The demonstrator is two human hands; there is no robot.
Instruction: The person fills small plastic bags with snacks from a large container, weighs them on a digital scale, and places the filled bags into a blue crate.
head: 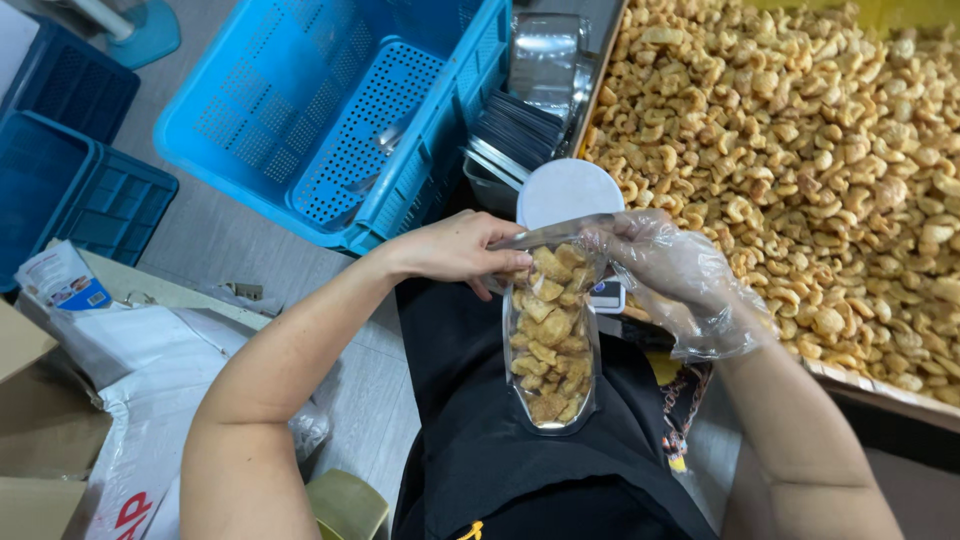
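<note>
Looking down from my head camera, I see a wide tray [860,385] filling the upper right of the frame, heaped edge to edge with puffy golden fried snack pieces [800,130]. Its wooden rim runs along the lower right. Left of it, at top centre, a round white scale [565,190] sits beside a stack of empty pouches [515,135]. The grey floor [215,245] takes the left half; on it stand a light blue perforated crate [340,110], darker blue crates [70,170] at far left, cardboard [40,430] and a white sack [150,400] in the lower left.
</note>
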